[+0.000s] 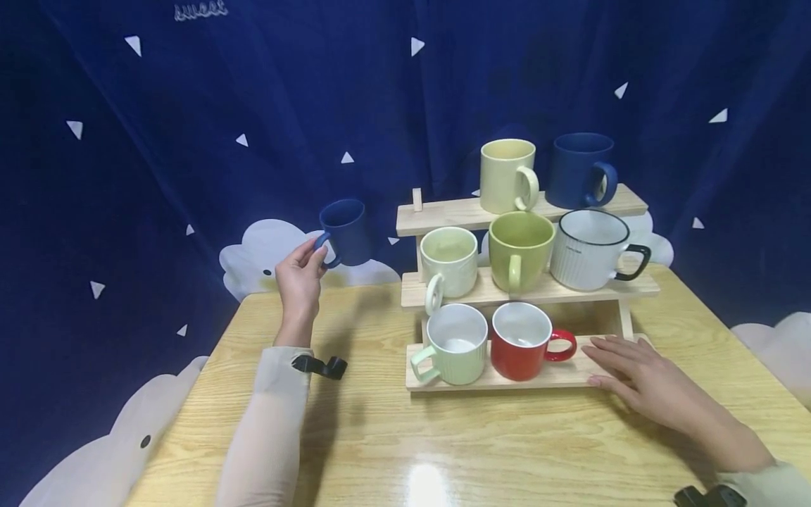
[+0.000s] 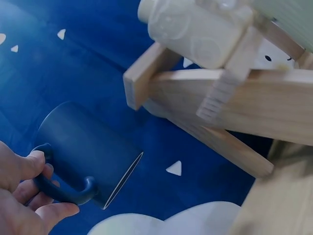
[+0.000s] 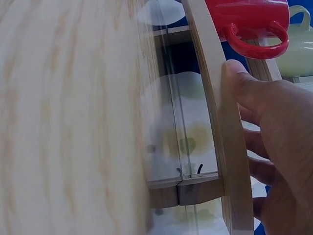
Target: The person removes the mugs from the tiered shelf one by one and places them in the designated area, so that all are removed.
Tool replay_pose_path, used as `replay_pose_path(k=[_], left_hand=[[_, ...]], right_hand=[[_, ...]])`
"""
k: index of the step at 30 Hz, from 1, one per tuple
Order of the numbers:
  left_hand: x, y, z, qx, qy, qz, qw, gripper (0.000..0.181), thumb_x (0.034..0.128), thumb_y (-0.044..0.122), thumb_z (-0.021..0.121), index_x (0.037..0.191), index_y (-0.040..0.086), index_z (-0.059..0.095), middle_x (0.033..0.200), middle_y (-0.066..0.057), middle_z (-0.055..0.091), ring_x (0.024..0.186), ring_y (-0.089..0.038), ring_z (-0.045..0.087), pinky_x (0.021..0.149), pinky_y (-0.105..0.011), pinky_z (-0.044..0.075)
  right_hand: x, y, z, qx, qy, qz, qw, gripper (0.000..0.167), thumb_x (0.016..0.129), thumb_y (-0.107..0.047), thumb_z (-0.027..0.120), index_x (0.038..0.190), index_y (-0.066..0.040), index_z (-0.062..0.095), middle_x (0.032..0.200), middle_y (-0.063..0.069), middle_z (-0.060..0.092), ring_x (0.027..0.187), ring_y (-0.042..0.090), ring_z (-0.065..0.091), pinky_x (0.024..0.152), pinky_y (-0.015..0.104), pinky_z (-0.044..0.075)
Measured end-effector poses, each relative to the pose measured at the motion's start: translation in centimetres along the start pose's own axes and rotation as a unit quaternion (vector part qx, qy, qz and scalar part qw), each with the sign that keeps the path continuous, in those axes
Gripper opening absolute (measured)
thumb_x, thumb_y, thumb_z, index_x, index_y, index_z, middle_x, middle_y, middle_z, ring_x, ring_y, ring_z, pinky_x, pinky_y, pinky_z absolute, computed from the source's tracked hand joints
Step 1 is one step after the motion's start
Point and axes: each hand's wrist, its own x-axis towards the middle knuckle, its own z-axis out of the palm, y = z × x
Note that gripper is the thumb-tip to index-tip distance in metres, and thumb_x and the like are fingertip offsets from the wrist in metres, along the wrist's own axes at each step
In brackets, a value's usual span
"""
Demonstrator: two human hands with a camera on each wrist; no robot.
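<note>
My left hand (image 1: 300, 277) pinches the handle of a dark blue mug (image 1: 352, 236), holding it in the air left of the wooden mug rack (image 1: 507, 380). In the left wrist view the mug (image 2: 88, 147) lies tilted, with fingers and thumb at its handle. On the rack's lowest board rests my right hand (image 1: 636, 370), fingers extended, just right of a red mug (image 1: 518, 355). Its thumb touches the board's front edge in the right wrist view. Left of the red mug stands a pale green ribbed mug (image 1: 465, 355).
The middle board bears a pale embossed mug (image 1: 453, 264), an olive green mug (image 1: 526, 246) and a white mug with black handle (image 1: 583, 257). On top stand a cream mug (image 1: 503, 176) and another blue mug (image 1: 576, 172). Behind the wooden table (image 1: 393, 436) hangs a blue curtain (image 1: 317, 105).
</note>
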Motion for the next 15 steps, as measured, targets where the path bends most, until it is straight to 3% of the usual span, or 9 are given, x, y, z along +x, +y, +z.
replay_pose_path(k=[6,15], left_hand=[[-0.5,-2.2,-0.6,0.013,0.001,-0.025,0.9996,0.031,0.0917,0.008,0.069,0.122,0.000,0.067,0.118,-0.016,0.068,0.099,-0.018,0.065,0.084,-0.027,0.056],[-1.3,-5.3,-0.9,0.010,-0.012,-0.046,0.9988,0.032,0.0936,0.007,0.066,0.124,-0.002,0.064,0.123,-0.019,0.064,0.112,-0.028,0.062,0.089,-0.030,0.054]], right_hand=[[0.1,0.0,0.0,0.002,0.004,-0.001,1.0000,0.051,0.088,-0.039,0.073,0.130,-0.011,0.064,0.130,0.018,0.060,0.122,0.045,0.050,0.114,0.061,0.017],[0.0,0.1,0.1,0.006,0.005,0.001,1.0000,0.050,0.088,-0.038,0.073,0.129,-0.011,0.064,0.130,0.018,0.060,0.121,0.045,0.050,0.116,0.058,0.015]])
